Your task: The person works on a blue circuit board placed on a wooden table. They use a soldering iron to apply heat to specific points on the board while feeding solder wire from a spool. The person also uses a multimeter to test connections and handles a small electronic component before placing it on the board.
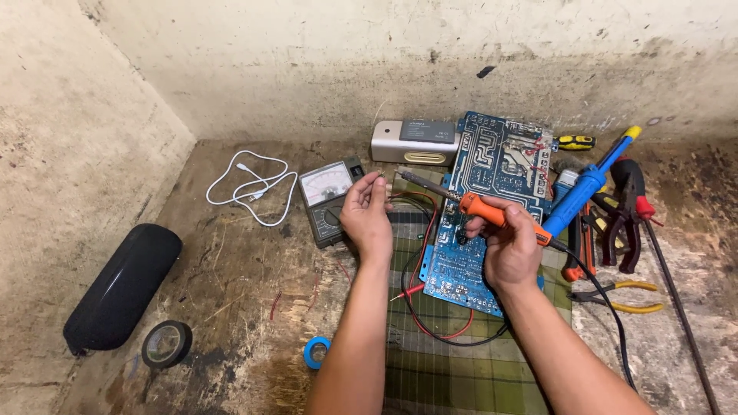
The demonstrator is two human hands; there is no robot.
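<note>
Your two forearms come up from the bottom edge, over a green plaid cloth [461, 376] spread on the worn floor. Your right hand [511, 246] is closed around the orange handle of a soldering iron [461, 201], fingers wrapped tight, with its black cord trailing back past your wrist. From that grip the iron's long axis runs up and to the left, the metal tip ending near your left hand [367, 211]. Your left hand is raised, thumb and fingertips pinched together on something thin; it looks like a strand of wire or solder, but it is too fine to tell for sure.

Just under and beyond your right fist lies the blue circuit board [492, 165], its long side running away from you toward the wall. Your right hand hovers over its lower half, so it is the nearer of the two; your left hand sits off the board's left edge. Red and black test leads [419, 307] loop below the board, between your forearms.

Left of your left hand rests an analog multimeter [329, 201], and further left a white cable [257, 188]. Right of your right hand lie a blue desoldering pump [588, 184] and red-handled pliers [626, 207].
</note>
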